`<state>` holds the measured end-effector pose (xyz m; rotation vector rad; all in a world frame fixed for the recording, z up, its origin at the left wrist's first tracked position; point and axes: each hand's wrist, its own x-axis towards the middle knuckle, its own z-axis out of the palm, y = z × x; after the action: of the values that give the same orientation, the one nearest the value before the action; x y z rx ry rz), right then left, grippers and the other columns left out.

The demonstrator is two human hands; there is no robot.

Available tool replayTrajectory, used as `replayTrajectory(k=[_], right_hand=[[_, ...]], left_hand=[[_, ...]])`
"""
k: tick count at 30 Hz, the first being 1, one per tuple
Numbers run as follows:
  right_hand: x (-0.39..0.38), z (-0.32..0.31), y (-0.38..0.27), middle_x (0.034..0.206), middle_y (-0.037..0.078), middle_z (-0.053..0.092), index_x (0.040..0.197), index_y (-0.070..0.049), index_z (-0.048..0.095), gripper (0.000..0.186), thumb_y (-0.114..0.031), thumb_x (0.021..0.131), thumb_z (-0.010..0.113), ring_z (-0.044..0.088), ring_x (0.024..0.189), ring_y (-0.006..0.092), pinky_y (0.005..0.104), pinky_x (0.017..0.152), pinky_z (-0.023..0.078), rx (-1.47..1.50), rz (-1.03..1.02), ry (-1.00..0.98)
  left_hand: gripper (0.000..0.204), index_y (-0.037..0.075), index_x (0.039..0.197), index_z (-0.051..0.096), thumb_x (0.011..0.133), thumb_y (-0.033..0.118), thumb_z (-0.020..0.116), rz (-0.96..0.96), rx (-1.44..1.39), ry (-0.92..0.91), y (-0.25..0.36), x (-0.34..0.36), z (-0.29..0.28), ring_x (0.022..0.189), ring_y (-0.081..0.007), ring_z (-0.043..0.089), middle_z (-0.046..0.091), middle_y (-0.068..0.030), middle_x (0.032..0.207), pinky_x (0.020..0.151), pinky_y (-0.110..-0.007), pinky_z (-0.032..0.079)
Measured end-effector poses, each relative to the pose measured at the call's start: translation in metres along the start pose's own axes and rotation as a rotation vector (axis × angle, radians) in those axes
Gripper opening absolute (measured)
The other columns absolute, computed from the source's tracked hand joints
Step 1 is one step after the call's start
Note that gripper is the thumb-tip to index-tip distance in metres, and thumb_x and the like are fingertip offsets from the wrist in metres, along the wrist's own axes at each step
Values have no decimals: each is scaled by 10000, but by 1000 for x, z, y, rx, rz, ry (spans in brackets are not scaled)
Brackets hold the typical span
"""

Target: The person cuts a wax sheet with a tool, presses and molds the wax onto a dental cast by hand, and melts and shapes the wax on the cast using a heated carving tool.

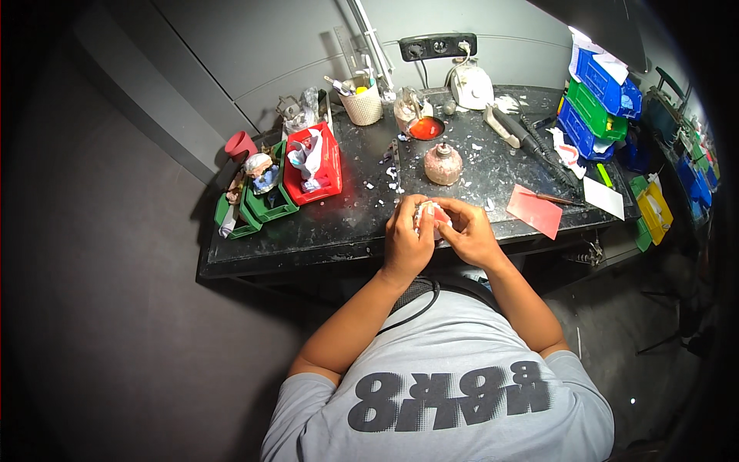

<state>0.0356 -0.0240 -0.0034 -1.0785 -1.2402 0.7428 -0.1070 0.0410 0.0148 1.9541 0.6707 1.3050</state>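
Close to the table's front edge, my left hand (406, 245) and my right hand (473, 237) hold a dental cast (436, 229) between them. Pinkish-red wax (440, 214) covers part of its upper face, and whitish teeth show along its rim. My left fingers wrap its left side; the right thumb presses on top, with the right fingers behind. Just beyond the cast stands a round, wax-spattered spirit burner (443, 166). To the right of my hands lies a pink wax sheet (534, 212), with a slim wax knife (548, 198) across its far edge.
Red (327, 165) and green (271, 208) bins stand left, one green bin holding another cast (263, 171). Behind are a tool cup (363, 105) and a dish of red wax (426, 128). A corded handpiece (527, 140), white card (603, 198) and stacked bins (593, 115) sit right.
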Motion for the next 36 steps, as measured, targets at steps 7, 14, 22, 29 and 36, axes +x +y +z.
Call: replayTrajectory(k=[7,14,22,29,36], right_hand=[[2,3,-3,1016,148,753,1312,68,655,399,-9,924,705,686,844,122,288,755,572,-167,-43,40],[-8,5,-11,983,195,753,1291,59,670,401,-24,901,711,699,765,181,319,715,567,-304,-144,85],[-5,2,-11,1103,155,767,1310,91,656,366,-46,971,652,695,949,123,289,822,573,-262,-92,37],[3,-7,0,1155,136,768,1288,92,682,324,-44,1001,617,687,1015,122,300,905,563,15,52,20],[6,-11,-6,1173,99,752,1306,79,681,315,-34,1013,651,677,1062,118,286,960,537,293,152,-20]], left_hand=[[91,-8,1027,645,1009,77,617,48,81,-2,-3,6,-4,783,-274,706,701,-163,895,708,-391,548],[89,-13,1014,648,986,67,623,85,124,50,-2,-4,3,773,-309,675,674,-169,887,700,-405,526],[73,-3,1000,629,986,59,593,38,111,30,1,-1,4,820,-398,654,657,-201,915,720,-473,518],[81,-10,1024,623,982,54,594,115,124,22,-1,2,6,835,-388,653,645,-200,934,731,-455,519],[87,-17,1025,635,985,58,615,147,134,57,1,0,6,806,-338,672,656,-175,908,732,-415,528]])
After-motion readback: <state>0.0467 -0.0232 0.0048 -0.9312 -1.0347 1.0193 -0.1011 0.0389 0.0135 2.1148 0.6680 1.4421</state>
